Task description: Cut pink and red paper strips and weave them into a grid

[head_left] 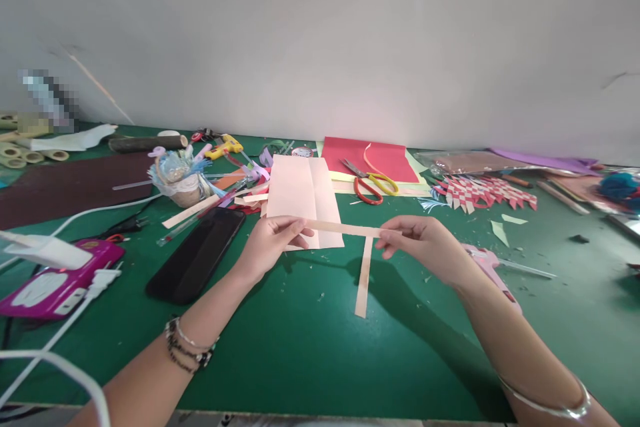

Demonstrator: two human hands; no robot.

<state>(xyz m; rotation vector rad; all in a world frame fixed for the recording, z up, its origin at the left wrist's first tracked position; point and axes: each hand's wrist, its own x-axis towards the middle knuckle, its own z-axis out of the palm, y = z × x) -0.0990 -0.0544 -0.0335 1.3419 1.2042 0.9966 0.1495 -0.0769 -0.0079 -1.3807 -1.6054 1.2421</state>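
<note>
Above the broad green counter (280, 360), by the near edge of a pale pink, creased paper sheet (295, 193), the left hand (270, 243) and right hand (425, 240) pinch opposite ends of a narrow, pale peach paper strip (343, 229), thumbs closed against fingers. It should be nearly weightless, bendy and easily creased, so light pinches at the ends suit it, as they would the shorter-looking peach paper piece (364, 280) on its near side.

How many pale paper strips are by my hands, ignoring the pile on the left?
2: the held strip spans from the left hand to the right hand; the loose strip lies on the green table, nearer you. Others could be hidden.
</note>
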